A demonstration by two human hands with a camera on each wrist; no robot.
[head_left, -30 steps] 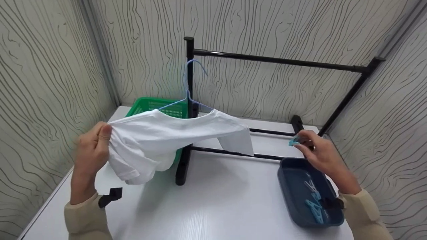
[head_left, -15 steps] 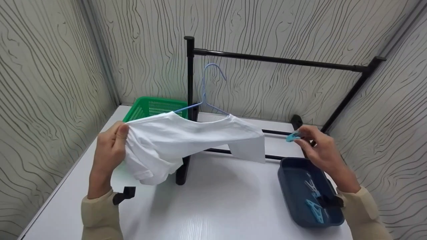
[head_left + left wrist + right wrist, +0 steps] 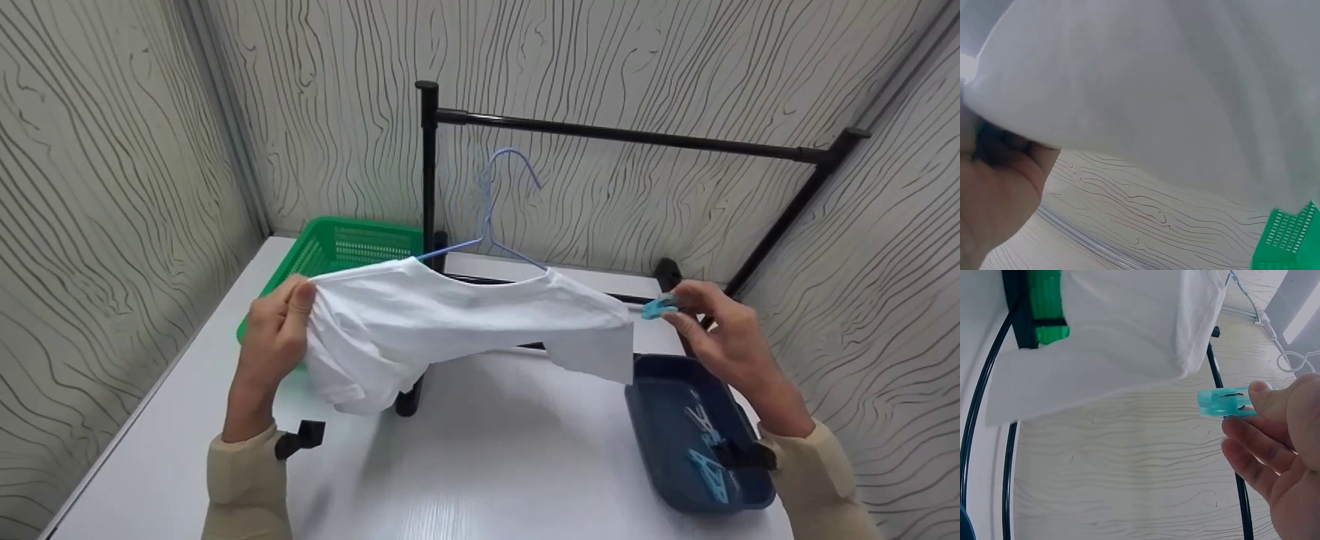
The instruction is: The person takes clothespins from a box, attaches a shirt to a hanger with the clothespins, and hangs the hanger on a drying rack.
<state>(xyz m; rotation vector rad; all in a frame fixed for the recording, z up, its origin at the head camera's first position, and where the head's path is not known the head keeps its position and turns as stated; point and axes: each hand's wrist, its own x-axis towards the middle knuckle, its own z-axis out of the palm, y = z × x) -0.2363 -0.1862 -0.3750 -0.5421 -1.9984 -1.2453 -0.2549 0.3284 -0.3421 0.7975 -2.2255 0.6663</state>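
The left hand (image 3: 274,330) pinches one end of the white shirt (image 3: 457,307), on its hanger (image 3: 450,248) before the rack (image 3: 630,136); the right hand (image 3: 726,334) pinches a clip (image 3: 659,307) near the other — clipping should go best with cloth taut; clip squared to the shoulder.

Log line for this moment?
left hand: grips white shirt | right hand: pinches blue clothespin | hanger: in shirt, off rail
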